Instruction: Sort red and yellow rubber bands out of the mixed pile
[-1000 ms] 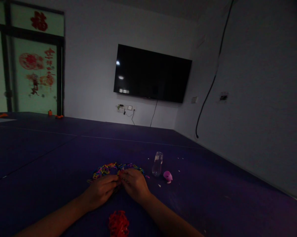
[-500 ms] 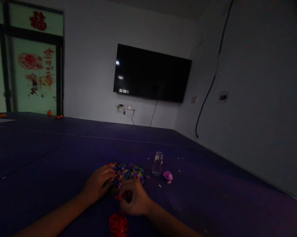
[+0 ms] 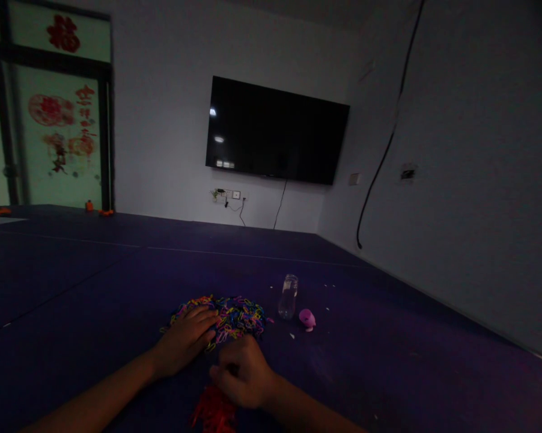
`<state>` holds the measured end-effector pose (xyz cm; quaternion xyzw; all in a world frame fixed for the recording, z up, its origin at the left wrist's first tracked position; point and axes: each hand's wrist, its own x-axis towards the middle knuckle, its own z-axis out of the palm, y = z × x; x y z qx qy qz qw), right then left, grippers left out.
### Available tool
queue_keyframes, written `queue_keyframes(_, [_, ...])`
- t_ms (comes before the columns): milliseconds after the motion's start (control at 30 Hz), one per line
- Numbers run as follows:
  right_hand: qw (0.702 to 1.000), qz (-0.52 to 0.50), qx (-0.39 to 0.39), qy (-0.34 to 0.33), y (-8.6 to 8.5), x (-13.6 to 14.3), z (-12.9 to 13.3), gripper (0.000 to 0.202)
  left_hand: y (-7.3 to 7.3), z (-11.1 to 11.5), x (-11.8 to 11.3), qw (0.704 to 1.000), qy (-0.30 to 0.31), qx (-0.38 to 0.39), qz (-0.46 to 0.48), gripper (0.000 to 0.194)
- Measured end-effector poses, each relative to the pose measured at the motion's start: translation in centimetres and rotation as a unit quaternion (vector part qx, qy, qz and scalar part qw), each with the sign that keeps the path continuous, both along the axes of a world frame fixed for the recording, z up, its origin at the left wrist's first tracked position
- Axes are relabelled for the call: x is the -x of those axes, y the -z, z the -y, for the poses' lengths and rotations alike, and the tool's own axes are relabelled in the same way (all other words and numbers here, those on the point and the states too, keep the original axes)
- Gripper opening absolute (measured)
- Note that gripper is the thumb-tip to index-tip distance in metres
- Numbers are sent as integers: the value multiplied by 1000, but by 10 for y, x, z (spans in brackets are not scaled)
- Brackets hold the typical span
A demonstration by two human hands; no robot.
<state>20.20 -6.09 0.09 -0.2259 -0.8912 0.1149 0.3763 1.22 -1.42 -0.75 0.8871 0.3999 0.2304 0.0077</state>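
Well in from the right edge of the purple surface (image 3: 388,349), a broad pile of loops (image 3: 241,319) lay mixed, the left hand (image 3: 186,338) loosely spread on it. On its near side, a red heap (image 3: 213,414) already lay apart; the right hand (image 3: 246,374) curled over it, gripping any or none, I couldn't tell.

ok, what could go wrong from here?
The right hand is at the red pile; a careless move might scatter it. The left hand lies on the multicoloured pile; dragging could spread it. The clear bottle stands just right of that pile; a wide sweep might tip it.
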Motion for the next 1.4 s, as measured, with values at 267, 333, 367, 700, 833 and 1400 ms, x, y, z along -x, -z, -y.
queue_keyframes(267, [988,21,-25,154,7,-10,-23,43,7,-4,0,998,-37,-44,7,36])
queue_keyframes(333, [978,42,-43,200,6,-15,-33,40,7,-4,-1,998,-37,-45,4,36])
queue_keyframes(367, [973,58,-52,217,4,-17,-38,37,6,-4,-2,999,-25,-42,-1,37])
queue_keyframes(700, [973,152,-76,158,3,-20,-53,31,1,-3,-3,998,44,-28,-24,38])
queue_keyframes(833, [969,187,-72,145,9,-19,-54,38,0,-1,-4,999,26,-18,-30,37])
queue_keyframes(1400, [973,182,-44,135,4,-21,-55,24,4,-2,-4,999,-13,-1,-31,40])
